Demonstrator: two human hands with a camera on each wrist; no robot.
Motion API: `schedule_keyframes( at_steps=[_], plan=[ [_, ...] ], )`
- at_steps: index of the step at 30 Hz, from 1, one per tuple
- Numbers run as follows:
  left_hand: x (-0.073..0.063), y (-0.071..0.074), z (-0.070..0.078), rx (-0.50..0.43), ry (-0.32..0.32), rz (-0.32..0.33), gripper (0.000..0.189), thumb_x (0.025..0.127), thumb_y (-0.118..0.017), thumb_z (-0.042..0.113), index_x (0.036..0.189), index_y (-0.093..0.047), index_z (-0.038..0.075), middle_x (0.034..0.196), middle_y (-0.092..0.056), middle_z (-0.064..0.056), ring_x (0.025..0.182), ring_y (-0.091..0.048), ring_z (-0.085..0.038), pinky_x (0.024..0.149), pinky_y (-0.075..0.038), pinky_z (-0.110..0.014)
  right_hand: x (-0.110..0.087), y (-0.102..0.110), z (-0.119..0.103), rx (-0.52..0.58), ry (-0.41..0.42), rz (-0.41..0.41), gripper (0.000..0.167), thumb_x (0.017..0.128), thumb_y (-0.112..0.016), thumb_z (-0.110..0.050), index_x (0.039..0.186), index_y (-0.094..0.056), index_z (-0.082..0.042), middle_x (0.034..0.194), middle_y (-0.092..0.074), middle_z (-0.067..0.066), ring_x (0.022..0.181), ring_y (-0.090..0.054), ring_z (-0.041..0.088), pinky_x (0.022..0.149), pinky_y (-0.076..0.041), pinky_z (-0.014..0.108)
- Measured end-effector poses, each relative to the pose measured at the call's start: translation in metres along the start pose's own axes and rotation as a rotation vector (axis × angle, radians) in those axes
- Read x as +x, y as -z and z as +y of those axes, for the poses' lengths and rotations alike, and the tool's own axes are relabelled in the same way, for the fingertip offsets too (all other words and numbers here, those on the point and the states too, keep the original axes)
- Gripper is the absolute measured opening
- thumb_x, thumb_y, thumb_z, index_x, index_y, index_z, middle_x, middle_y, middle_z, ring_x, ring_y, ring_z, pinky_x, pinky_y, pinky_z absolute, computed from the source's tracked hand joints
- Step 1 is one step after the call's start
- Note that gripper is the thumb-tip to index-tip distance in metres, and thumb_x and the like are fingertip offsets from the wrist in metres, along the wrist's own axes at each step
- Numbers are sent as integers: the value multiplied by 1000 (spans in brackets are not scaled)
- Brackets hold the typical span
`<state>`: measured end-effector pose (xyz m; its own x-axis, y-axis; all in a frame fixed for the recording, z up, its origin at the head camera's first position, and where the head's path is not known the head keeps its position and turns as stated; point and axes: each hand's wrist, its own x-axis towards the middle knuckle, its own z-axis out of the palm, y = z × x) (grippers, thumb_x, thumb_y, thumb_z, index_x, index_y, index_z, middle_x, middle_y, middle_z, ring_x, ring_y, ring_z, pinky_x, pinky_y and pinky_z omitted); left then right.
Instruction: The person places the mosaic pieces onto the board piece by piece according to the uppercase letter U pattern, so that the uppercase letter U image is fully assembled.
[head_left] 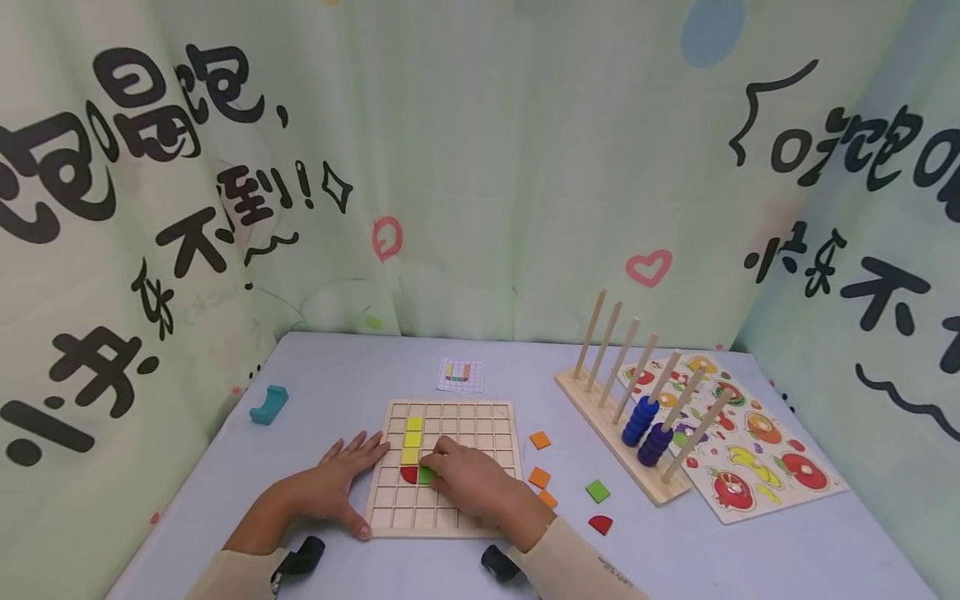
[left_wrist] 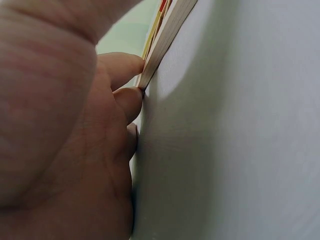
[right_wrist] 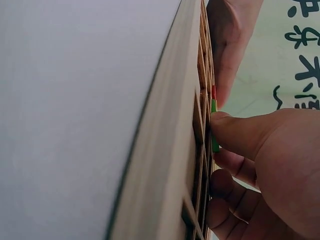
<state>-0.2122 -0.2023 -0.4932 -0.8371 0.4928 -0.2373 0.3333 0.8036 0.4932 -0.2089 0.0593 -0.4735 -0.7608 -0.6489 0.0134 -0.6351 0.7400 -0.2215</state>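
A wooden grid board [head_left: 480, 527] lies flat on the table. In its left part, several yellow square tiles [head_left: 412, 439] form a column, with a red quarter-round tile [head_left: 408, 474] below them. Beside the red tile is a green square tile [head_left: 426, 476], pinched at the board's surface by the thumb and fingers of my right hand [head_left: 472, 477]. The right wrist view shows the thumb against the green tile [right_wrist: 215, 142]. My left hand [head_left: 327, 482] rests spread at the board's left side; its fingertips touch the board's edge [left_wrist: 162, 47] in the left wrist view.
Right of the board lie orange tiles [head_left: 540, 439], another green tile [head_left: 597, 491] and another red piece [head_left: 601, 524]. Farther right stand a peg rack [head_left: 600, 410] with blue beads and a fruit-picture board [head_left: 787, 500]. A pattern card [head_left: 461, 376] lies behind, a teal curved block [head_left: 269, 405] left.
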Motion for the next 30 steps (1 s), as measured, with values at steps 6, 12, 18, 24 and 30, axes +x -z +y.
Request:
schedule_keyframes(
  at_steps=[6,12,18,24,30],
  plan=[
    [1,0,0,-5,1,7,126,52,-86,62,155,-27,18,162,-14,-3,148,1,-31,114,3,-56,0,2,0,17,2,2,34,94,-66,-27,127,-66,-19,104,-52,-7,76,-49,5,68,-45,18],
    [0,1,0,-12,2,-2,126,53,-86,62,155,-28,17,162,-14,-4,148,1,-32,114,3,-57,-2,3,-1,33,-9,-5,34,95,-66,-26,128,-65,-20,104,-52,-8,75,-49,4,66,-44,17],
    [0,2,1,-15,4,-3,127,52,-86,63,155,-27,17,162,-14,-4,148,2,-31,114,4,-56,-6,6,1,62,-9,-7,34,94,-66,-25,128,-65,-20,105,-51,-8,78,-49,4,69,-45,17],
    [-1,2,2,-21,-2,-2,126,53,-87,61,155,-28,16,162,-14,-5,148,1,-32,114,4,-57,-16,11,8,108,-23,-21,35,93,-67,-22,128,-64,-20,107,-52,-8,80,-50,4,73,-47,19],
    [-2,3,5,-27,-4,3,127,53,-88,58,155,-28,14,161,-16,-9,147,0,-34,113,3,-58,-33,18,19,107,-3,-1,36,93,-67,-21,128,-64,-16,107,-51,-7,77,-49,5,70,-45,19]
  ],
)
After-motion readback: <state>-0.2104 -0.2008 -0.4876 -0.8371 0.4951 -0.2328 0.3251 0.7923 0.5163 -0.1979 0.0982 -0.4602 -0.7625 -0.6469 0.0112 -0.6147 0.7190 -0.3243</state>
